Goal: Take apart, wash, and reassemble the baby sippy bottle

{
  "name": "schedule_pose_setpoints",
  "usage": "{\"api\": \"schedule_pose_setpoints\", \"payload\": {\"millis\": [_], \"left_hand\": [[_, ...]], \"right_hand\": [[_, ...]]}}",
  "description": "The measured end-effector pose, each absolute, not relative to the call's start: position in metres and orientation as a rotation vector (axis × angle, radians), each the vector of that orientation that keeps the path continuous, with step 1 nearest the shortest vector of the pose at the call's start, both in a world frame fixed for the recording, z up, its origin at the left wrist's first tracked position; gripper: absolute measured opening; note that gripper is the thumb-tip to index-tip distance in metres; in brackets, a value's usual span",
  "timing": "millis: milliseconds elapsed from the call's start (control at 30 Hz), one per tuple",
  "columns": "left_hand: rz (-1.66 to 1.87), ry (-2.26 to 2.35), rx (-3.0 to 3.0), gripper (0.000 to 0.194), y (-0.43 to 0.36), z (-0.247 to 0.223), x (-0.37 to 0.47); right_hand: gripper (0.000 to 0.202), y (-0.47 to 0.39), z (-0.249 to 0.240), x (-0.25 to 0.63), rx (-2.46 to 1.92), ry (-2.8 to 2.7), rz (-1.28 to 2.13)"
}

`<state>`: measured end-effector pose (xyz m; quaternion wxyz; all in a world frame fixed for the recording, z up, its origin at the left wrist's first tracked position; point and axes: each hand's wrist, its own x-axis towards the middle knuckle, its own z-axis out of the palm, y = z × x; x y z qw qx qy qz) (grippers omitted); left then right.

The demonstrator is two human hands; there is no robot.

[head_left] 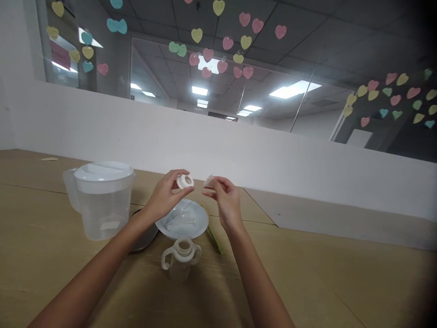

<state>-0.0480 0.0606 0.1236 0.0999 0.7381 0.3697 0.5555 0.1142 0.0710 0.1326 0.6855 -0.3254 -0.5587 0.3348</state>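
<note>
Raised above the table, my left hand (165, 193) pinches a white bottle collar (185, 181), its round opening facing me. A short gap to the right, my right hand (228, 202) is closed on a small translucent white piece (208, 181); its kind is not clear, perhaps a nipple. Below both hands stands a clear baby bottle (180, 264), upright and uncapped, with a handle on each side. Behind the bottle sits a shallow whitish bowl (182, 233) with clear pieces inside that I cannot make out.
To the left stands a translucent lidded pitcher (105, 205). A dark round plate (145, 239) lies partly behind my left forearm, and a green stick-like object (214, 237) rests right of the bowl. At the back rises a white wall (239, 155) below a window with heart-shaped notes.
</note>
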Motion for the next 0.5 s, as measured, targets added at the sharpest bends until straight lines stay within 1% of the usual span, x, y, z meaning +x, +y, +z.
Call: {"api": "schedule_pose_setpoints", "payload": {"millis": [67, 100, 167, 233, 367, 500], "left_hand": [[1.516, 1.424, 2.344, 0.034, 0.081, 0.107, -0.055], [1.341, 1.545, 2.426, 0.033, 0.09, 0.099, -0.057], [0.935, 1.708, 2.57, 0.032, 0.103, 0.083, -0.06], [0.684, 1.797, 2.638, 0.033, 0.111, 0.071, -0.06], [0.55, 1.871, 2.639, 0.034, 0.119, 0.055, -0.059], [0.406, 1.909, 2.594, 0.027, 0.126, 0.041, -0.063]], "right_hand": [[0.028, 0.093, 0.114, 0.116, -0.998, -1.432, 0.614], [0.026, 0.102, 0.104, 0.116, -1.173, -1.562, 0.494], [0.019, 0.118, 0.087, 0.117, -1.266, -1.662, 0.432], [0.012, 0.126, 0.075, 0.117, -1.325, -1.754, 0.363], [0.022, 0.128, 0.063, 0.114, -1.43, -1.951, 0.231], [0.022, 0.126, 0.058, 0.111, -1.514, -2.163, 0.204]]}}
